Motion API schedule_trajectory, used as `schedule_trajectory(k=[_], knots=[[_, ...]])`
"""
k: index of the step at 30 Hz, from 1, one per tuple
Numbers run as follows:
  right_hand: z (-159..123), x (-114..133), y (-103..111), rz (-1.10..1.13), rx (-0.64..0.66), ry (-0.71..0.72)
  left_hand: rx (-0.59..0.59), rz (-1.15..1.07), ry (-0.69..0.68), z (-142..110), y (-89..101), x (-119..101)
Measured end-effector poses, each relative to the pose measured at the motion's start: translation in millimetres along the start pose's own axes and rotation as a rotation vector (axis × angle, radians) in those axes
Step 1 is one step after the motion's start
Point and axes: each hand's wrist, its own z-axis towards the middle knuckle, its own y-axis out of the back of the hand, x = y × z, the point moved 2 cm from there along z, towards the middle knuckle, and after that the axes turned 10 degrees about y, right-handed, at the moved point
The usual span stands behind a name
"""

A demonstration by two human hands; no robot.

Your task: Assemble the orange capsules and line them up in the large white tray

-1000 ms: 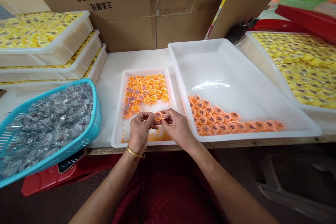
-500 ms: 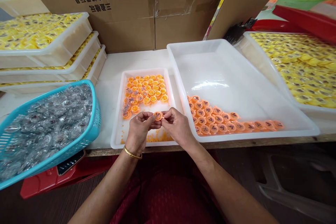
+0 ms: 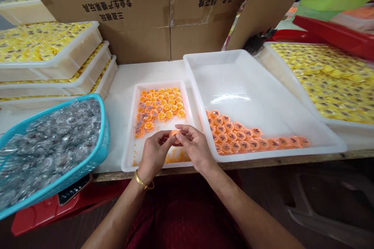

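Observation:
A small round orange plastic cup is pinched between both hands, above the front of a small white tray. My left hand grips its left side, with a gold bracelet at the wrist. On its right side my right hand closes, the thumb across the cup. Fingers hide much of it. Behind the hands, the small tray holds several open orange cups filled with yellow-orange bits. Loose bits lie near its front edge. To the right, orange cups with dark printed tops stand in rows inside a large white tray.
At left, a blue basket holds clear plastic pieces, partly over a red stool. Stacked trays of yellow pieces stand behind it. Another yellow-filled tray is at far right. A cardboard box stands along the back.
The right thumb has moved over the cup, and the right fingers now wrap around its far side. The view has shifted slightly. Both hands still hold the cup.

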Motion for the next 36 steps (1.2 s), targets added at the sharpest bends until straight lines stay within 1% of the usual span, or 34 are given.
schedule_trajectory(k=[2,4,7,10,12,14,16,17,20,23,25,26,27,28,30,31,32,33,34,35,36], knots=[[-4,5,-2,0.000,-0.008,-0.002,0.075,0.043,-0.004,-2,1.0,0],[-6,7,-4,-0.015,0.000,0.004,0.100,0.058,0.005,-2,2.3,2],[-2,5,-4,-0.125,0.055,0.025,0.093,0.114,0.002,2,4.4,6],[8,6,-1,-0.330,0.179,0.094,0.032,0.201,-0.009,7,10.7,7],[14,11,1,-0.437,0.271,0.170,-0.031,0.295,-0.064,7,17.1,4],[18,18,3,-0.481,0.346,0.215,-0.060,0.396,-0.157,5,22.8,-1],[18,22,5,-0.454,0.389,0.192,-0.024,0.449,-0.217,2,26.1,-5],[17,22,6,-0.423,0.394,0.165,0.002,0.456,-0.217,1,26.9,-5],[11,18,5,-0.375,0.354,0.111,0.039,0.428,-0.135,-1,25.7,-5],[7,15,5,-0.349,0.324,0.064,0.033,0.330,0.001,-3,19.9,-4],[11,23,15,-0.312,0.295,0.055,0.050,0.248,0.070,-4,16.6,-4],[16,31,26,-0.318,0.261,0.072,0.064,0.208,0.082,-3,16.2,-4],[23,42,43,-0.358,0.206,0.099,0.082,0.179,0.086,-3,16.8,-4],[30,55,64,-0.435,0.143,0.125,0.094,0.164,0.090,-1,18.6,-2],[45,84,118,-0.705,-0.020,0.106,0.092,0.176,0.114,3,24.7,4],[51,96,148,-0.892,-0.052,0.046,0.085,0.193,0.134,6,27.8,8],[56,107,177,-1.091,-0.096,-0.046,0.078,0.204,0.154,8,30.3,12],[59,114,205,-1.171,-0.138,-0.111,0.075,0.204,0.167,10,31.8,15],[60,118,229,-1.223,-0.153,-0.166,0.074,0.191,0.172,11,32.0,18],[61,119,249,-1.262,-0.151,-0.228,0.079,0.174,0.171,12,31.0,21],[60,116,265,-1.279,-0.139,-0.281,0.082,0.158,0.168,11,29.3,22]])
